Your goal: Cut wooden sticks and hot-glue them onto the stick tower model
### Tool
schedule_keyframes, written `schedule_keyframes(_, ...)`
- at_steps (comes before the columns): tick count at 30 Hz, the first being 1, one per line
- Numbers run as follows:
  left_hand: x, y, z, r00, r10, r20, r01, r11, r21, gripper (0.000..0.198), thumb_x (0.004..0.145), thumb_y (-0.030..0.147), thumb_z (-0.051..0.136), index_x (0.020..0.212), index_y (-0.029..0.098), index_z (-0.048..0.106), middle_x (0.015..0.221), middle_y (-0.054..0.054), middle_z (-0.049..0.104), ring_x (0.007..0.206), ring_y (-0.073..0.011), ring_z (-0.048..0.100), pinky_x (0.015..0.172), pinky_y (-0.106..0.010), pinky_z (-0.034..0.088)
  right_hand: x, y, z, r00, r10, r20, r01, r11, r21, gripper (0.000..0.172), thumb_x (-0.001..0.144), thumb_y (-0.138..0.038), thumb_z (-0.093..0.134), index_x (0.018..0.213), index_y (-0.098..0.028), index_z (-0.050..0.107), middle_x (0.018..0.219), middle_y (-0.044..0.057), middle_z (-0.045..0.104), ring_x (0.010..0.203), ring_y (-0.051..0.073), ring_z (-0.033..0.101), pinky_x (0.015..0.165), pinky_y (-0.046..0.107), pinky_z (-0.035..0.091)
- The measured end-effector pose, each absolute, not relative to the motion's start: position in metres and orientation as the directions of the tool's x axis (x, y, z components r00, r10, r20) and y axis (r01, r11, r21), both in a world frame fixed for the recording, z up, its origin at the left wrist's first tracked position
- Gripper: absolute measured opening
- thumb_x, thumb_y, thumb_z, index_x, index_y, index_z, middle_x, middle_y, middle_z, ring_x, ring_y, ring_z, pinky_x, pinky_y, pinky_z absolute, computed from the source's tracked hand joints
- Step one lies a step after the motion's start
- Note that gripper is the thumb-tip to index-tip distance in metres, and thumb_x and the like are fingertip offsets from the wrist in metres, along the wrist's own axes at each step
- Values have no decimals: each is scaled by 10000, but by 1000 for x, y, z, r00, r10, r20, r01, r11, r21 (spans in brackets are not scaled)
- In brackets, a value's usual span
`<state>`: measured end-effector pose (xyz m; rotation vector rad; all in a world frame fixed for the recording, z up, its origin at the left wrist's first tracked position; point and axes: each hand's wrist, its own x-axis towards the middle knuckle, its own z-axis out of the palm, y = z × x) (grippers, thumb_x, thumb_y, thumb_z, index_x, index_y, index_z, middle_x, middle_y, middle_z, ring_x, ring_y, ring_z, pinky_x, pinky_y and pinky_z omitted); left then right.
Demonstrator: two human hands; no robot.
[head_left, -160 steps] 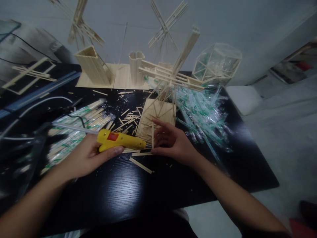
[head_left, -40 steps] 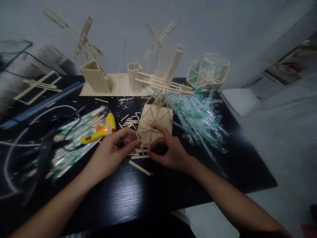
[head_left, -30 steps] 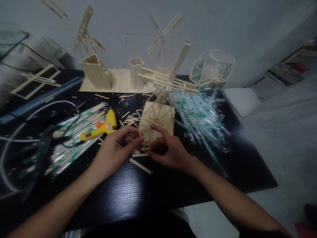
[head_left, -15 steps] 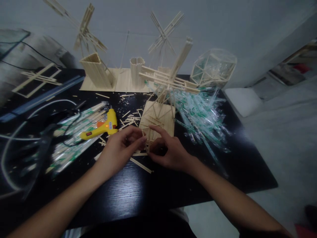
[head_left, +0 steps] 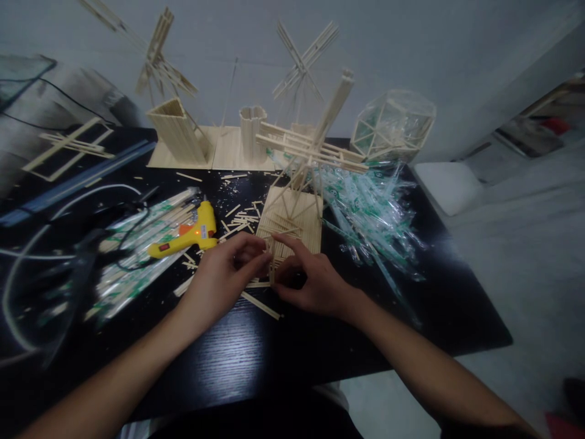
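Observation:
My left hand (head_left: 228, 271) has its thumb and fingers pinched at the left side of a small piece made of thin wooden sticks (head_left: 273, 262). On the piece's right side, my right hand (head_left: 308, 274) holds it between thumb and index finger. Both hands are over the near edge of a wooden stick base (head_left: 308, 225). On that base stands a windmill-like model (head_left: 315, 152) with crossed blades. Several short sticks lie on the base just beyond my fingertips. A yellow glue gun (head_left: 203, 228) with a lit orange light lies left of my left hand.
Bagged sticks (head_left: 137, 244) and a white cable (head_left: 18, 274) lie left. Plastic wrappers (head_left: 370, 207) cover the right side of the black table (head_left: 439, 311). Behind stand a triangular stick tower (head_left: 180, 137), a round one (head_left: 253, 137) and a polyhedral frame (head_left: 395, 125).
The small stick piece is more upright between my fingers, and my right index fingertip has shifted slightly left. Otherwise both hands keep nearly the same place.

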<state>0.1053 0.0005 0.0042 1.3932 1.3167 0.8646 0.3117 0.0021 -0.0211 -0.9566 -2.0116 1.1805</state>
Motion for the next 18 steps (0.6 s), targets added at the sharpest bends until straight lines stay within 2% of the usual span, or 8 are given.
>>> schedule_keyframes(7,105,-1,2,155,980,-126,293,76,953,274,860,438,745,986,206,671,767,2,732,708,-170,714,684,-280,571,311,2,-20,-563,817,123,284,331,-900,843,804,-104,707,1558,-185,339,847,-9,764,727,144,740,750,267,597)
schedule_keyframes(18,106,0,5,149,981,-123,302,73,950,285,858,455,730,968,200,668,768,-3,736,700,-178,717,680,-290,575,311,1,-19,-571,809,138,282,351,-893,832,812,-100,697,1553,-218,336,844,-25,759,705,132,725,733,250,586)
